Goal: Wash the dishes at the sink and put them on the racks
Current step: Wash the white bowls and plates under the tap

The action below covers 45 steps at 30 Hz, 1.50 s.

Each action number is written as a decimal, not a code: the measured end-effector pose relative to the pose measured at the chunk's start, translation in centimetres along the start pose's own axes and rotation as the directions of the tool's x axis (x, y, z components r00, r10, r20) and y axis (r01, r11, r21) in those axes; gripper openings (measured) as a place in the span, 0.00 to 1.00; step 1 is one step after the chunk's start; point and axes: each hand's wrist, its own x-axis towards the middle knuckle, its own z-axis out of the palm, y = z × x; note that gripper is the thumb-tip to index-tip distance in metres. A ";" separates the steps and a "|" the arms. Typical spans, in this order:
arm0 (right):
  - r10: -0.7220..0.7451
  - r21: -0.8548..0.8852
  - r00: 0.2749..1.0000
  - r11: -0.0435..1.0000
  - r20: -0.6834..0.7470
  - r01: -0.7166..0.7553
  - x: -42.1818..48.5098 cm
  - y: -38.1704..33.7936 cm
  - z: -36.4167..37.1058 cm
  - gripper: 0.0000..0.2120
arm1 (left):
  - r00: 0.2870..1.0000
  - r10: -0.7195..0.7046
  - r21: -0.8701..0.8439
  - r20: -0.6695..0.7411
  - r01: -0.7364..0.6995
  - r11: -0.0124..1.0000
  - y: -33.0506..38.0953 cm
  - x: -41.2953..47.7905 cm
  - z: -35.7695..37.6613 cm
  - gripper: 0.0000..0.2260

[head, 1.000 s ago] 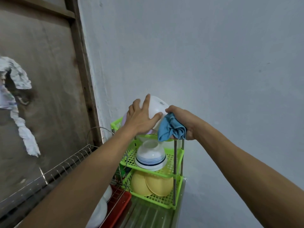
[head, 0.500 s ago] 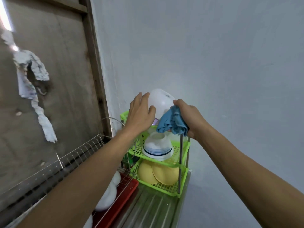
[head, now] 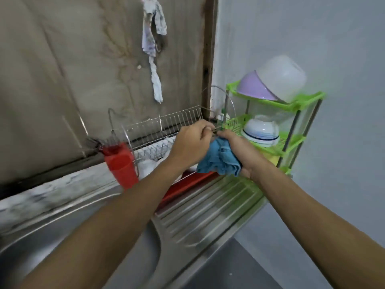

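Observation:
My left hand (head: 192,140) and my right hand (head: 241,152) meet low at the right end of the wire dish rack (head: 164,127). The left hand's fingers are curled and pinch a thin metal piece (head: 215,130); blur hides what it is. A bunched blue cloth (head: 218,161) is gripped in my right hand, whose thumb touches the same piece. On the top tier of the green rack (head: 302,101), a white bowl (head: 281,77) lies upside down, leaning on a purple bowl (head: 251,86). A blue-striped bowl (head: 260,131) sits upside down on the middle tier.
A red utensil cup (head: 120,163) hangs on the wire rack's left end, and a red tray (head: 185,185) lies under it. The steel drainboard (head: 208,207) and sink basin (head: 62,236) are below my arms. A rag (head: 154,44) hangs on the back wall.
Both hands left the white bowl on the top tier and dropped to the wire rack's right end. My view swung down and left, bringing the sink into sight.

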 end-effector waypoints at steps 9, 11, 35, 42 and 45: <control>0.235 0.007 0.862 0.964 0.450 -0.267 -6.2 9.6 12.4 0.22 | 0.941 -0.338 0.252 -0.031 0.335 0.908 -4.0 -16.5 -9.7 0.10; 0.270 -0.012 0.796 0.949 0.542 -0.314 -7.7 11.0 15.1 0.22 | 0.912 -0.405 0.273 -0.060 0.406 0.872 -4.7 -19.3 -12.0 0.09; 0.552 -0.358 0.541 0.831 0.635 -0.426 -32.5 28.7 52.7 0.12 | 0.428 -0.801 0.294 -0.418 0.898 0.327 -13.7 -60.0 -42.6 0.12; 0.545 -0.470 0.571 0.833 0.614 -0.291 -35.5 32.3 59.9 0.18 | 0.218 -0.822 0.253 -0.525 0.963 0.094 -18.8 -69.4 -47.7 0.16; 0.544 -0.528 0.578 0.821 0.608 -0.217 -36.0 33.4 62.5 0.19 | 0.129 -0.816 0.275 -0.563 0.961 -0.038 -20.4 -72.0 -49.1 0.18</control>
